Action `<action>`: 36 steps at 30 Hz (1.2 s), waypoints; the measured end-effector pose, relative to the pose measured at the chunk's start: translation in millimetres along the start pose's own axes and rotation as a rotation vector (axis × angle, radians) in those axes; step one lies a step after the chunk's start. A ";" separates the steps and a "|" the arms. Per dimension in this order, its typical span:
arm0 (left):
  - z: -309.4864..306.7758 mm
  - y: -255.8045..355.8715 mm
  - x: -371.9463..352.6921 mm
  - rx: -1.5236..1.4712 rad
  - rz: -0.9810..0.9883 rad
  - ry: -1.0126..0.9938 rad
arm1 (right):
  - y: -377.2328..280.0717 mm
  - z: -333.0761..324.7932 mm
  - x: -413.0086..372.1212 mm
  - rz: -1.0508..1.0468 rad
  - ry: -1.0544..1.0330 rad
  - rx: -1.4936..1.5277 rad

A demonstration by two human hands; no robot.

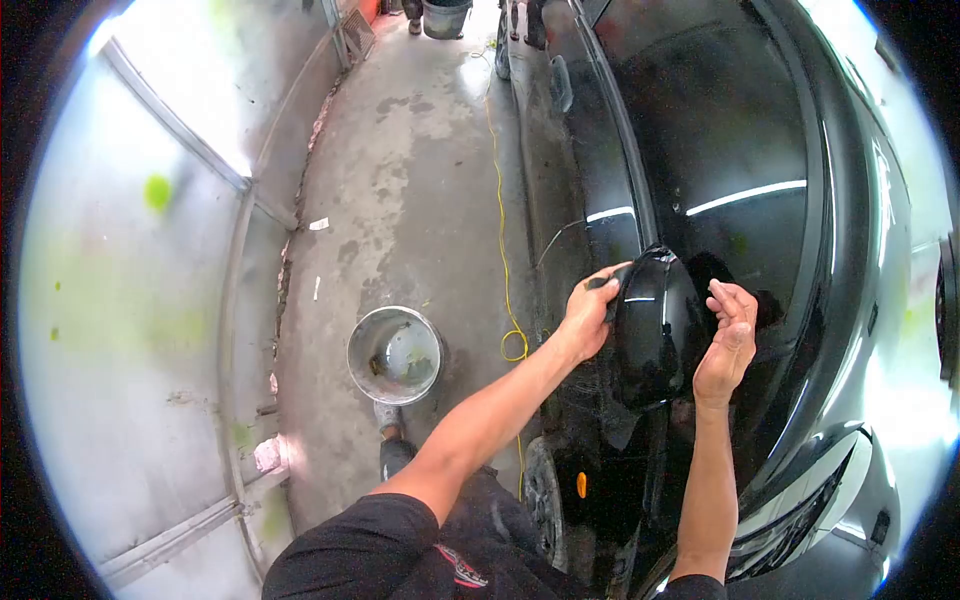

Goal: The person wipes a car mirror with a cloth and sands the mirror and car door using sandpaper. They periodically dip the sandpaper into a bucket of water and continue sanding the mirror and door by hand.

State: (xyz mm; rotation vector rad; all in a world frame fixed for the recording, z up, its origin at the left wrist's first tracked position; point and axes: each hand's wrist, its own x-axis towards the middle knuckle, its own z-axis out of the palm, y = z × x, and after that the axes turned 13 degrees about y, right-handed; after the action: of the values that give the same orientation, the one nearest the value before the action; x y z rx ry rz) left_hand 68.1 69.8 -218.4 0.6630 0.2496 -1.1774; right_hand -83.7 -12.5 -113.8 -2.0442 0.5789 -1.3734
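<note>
A glossy black side mirror (657,325) sticks out from the black car door, with water or light glints on its housing. On its left side, my left hand (588,318) is closed around a small dark flat piece (600,284), its fingers right at the mirror's edge. What this piece is, I cannot tell. Along the opposite side of the mirror, my right hand (730,335) is held up with loosely bent fingers, and nothing shows in it. Its fingertips are close to the housing, over the dark window glass.
A metal bucket (357,370) with cloudy water stands on the wet concrete floor near my foot. A yellow cord (502,225) runs along the car. Metal wall panels (130,290) line the left. At the far end stand another bucket (446,22) and a person's legs (413,18).
</note>
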 end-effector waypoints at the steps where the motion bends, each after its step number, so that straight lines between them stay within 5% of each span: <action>1: 0.4 -1.2 8.0 0.017 0.005 -0.037 | -0.8 -0.8 0.5 0.005 0.006 0.002; 6: -33.7 -38.3 -32.4 -0.048 -0.089 0.065 | 1.8 -1.0 0.1 0.014 -0.003 0.034; 11: -14.4 -19.6 23.0 -0.054 -0.123 0.095 | 5.0 -1.4 -0.9 -0.002 -0.006 0.021; 16: -23.8 -41.5 -30.3 0.068 0.057 0.144 | 10.8 0.5 1.8 -0.009 -0.019 0.023; 20: -23.7 -49.0 -22.5 0.240 0.423 0.095 | 10.9 4.9 4.1 -0.007 -0.039 -0.016; 23: 1.8 -0.8 36.2 0.043 -0.035 -0.112 | 14.3 4.7 3.2 -0.012 -0.015 -0.014; 30: -34.4 -43.3 -39.3 -0.041 -0.036 0.145 | 30.2 6.5 3.9 -0.014 0.010 0.066; 35: -3.1 -2.5 11.6 0.126 0.066 0.028 | 24.2 6.1 0.4 0.010 -0.003 0.021; 36: -11.6 -11.0 16.0 0.328 0.342 0.008 | 23.9 2.7 2.3 -0.023 -0.042 -0.091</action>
State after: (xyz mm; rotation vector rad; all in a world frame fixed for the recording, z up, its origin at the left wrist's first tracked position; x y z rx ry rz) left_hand 66.0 61.9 -239.6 0.9559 -0.0538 -0.8919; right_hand -80.9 -30.6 -129.5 -2.1526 0.6118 -1.3361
